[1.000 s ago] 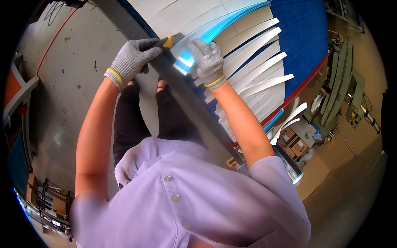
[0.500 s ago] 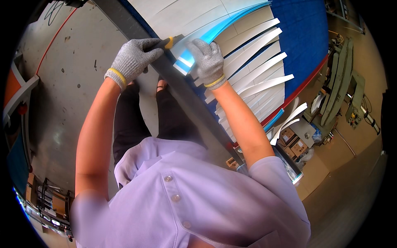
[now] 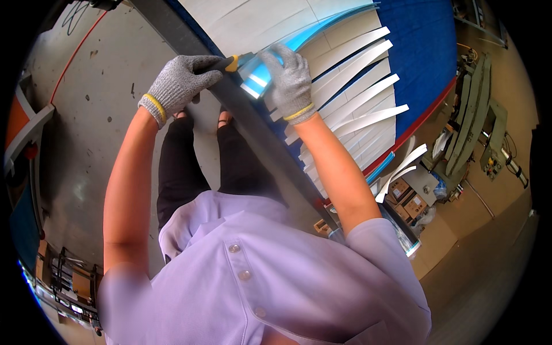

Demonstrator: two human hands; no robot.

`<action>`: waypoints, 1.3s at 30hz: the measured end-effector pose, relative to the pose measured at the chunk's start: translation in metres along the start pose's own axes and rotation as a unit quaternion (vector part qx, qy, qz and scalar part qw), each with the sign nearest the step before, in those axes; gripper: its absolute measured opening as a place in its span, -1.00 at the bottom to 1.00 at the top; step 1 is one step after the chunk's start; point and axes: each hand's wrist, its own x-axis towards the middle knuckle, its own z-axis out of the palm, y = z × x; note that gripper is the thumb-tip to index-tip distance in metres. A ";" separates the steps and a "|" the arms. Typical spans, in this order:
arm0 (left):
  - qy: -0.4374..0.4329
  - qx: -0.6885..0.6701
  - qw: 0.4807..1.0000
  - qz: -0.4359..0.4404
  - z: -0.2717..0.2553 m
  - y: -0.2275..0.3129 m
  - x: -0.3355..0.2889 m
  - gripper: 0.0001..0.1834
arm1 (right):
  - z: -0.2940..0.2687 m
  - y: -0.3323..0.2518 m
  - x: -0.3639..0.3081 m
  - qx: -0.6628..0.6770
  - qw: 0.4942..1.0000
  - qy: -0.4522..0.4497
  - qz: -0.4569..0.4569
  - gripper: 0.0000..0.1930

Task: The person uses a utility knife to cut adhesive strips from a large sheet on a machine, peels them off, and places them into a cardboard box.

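My left hand (image 3: pixel 179 81), in a grey knit glove, is closed around the dark handle of a utility knife (image 3: pixel 229 62) with a yellow collar, at the table's dark edge (image 3: pixel 259 132). My right hand (image 3: pixel 287 77), also gloved, presses flat on a long blue metal ruler (image 3: pixel 310 31) lying across a white sheet (image 3: pixel 253 20). The knife's tip sits right beside the ruler's near end. Several cut white strips (image 3: pixel 362 92) fan out over the blue table cover (image 3: pixel 425 52) to the right of my right hand.
A grey concrete floor (image 3: pixel 92 115) with a red line lies to the left. Cardboard boxes (image 3: pixel 405 195) and metal frames (image 3: pixel 477 126) stand lower right on a brown floor. Loose strips (image 3: pixel 402 167) hang off the table's end. A cart (image 3: pixel 63 276) sits lower left.
Both hands have stayed at nearly the same spot on the table edge; the knife and ruler show no clear shift.
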 end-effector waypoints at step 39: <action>-0.018 0.009 0.999 -0.039 0.004 0.002 -0.008 -0.52 | -0.014 0.016 -0.002 0.044 0.997 -0.008 -0.056 -0.58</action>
